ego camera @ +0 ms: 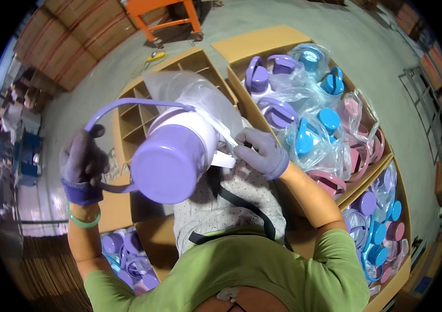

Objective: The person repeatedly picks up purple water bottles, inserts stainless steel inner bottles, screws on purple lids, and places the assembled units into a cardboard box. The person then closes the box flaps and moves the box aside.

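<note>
My left hand (82, 162), in a grey-purple knit glove, grips the purple carry handle (131, 102) of a large vacuum jug. The jug's purple lid (164, 165) faces up toward me, and its white body (205, 138) points away. A clear plastic bag (205, 91) covers the far part of the body. At the jug's right side, my right hand (263, 152), gloved too, pinches a white strip (221, 130), which may be a strap or the gathered bag edge. Just below those fingers a white tab (223, 160) sticks out from the jug.
A carton with cardboard dividers (137, 113) stands beyond the jug. To the right, an open carton (250, 103) holds several bagged purple, blue and pink jugs; another carton (402, 249) sits nearer. More jugs (133, 253) lie lower left. An orange wheeled frame (166, 23) stands ahead.
</note>
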The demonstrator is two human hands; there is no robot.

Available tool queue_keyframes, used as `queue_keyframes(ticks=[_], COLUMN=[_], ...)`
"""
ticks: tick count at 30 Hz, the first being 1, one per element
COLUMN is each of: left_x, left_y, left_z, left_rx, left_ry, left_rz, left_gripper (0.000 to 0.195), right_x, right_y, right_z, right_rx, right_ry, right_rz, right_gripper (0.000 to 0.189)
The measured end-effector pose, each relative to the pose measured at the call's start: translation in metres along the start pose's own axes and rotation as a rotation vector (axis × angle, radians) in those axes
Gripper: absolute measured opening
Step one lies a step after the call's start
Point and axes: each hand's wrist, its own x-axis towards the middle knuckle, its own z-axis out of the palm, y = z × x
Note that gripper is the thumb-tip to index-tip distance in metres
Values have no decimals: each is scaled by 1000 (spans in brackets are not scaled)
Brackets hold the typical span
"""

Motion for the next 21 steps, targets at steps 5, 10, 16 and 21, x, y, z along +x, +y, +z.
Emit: queue_keyframes(ticks=[5,10,16,21], left_x=[24,79,117,143], left_y=[19,34,50,55], left_z=[28,75,219,326], left_rx=[-51,-69,-76,153], left_ry=[1,-95,-584,-1026], left_rz=[221,490,588,1225], left_gripper=[44,47,29,28], right_x=[-7,-2,28,55], right_y=[-19,-39,10,90], right_z=[-39,-33,-38,-71], right_rx=[-745,-487,-227,103], right_ry=[350,808,1185,1386], right_rz=[-490,-355,-216,65], right_gripper=[12,19,16,16])
